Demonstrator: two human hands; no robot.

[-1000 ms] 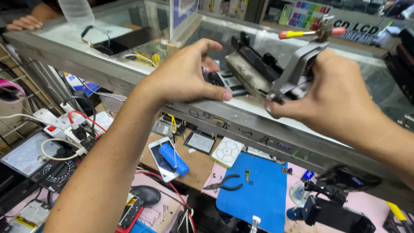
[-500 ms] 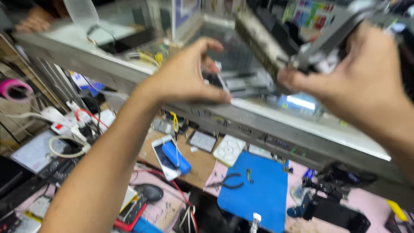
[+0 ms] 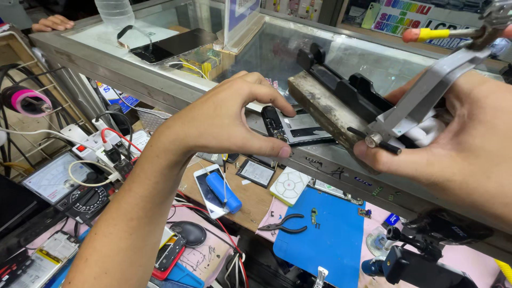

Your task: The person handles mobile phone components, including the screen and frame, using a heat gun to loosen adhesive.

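The left hand (image 3: 224, 120) pinches a small dark phone part (image 3: 274, 124) between thumb and curled fingers, resting it on the glass-topped surface (image 3: 176, 93), much where it was a second ago. The right hand (image 3: 469, 154) is closed around a worn metal clamp fixture (image 3: 341, 104) with a grey bracket and a screw knob; over the last second this fixture has swung up and come back down, and now lies tilted with its low end just beside the left hand's fingertips. That suggests the clamp is being lined up with the part, not yet closed on it. Below the left hand, on the lower surface, lie a phone with a blue cylinder (image 3: 223, 191) on it, black pliers (image 3: 282, 226) and a blue mat (image 3: 325, 240).
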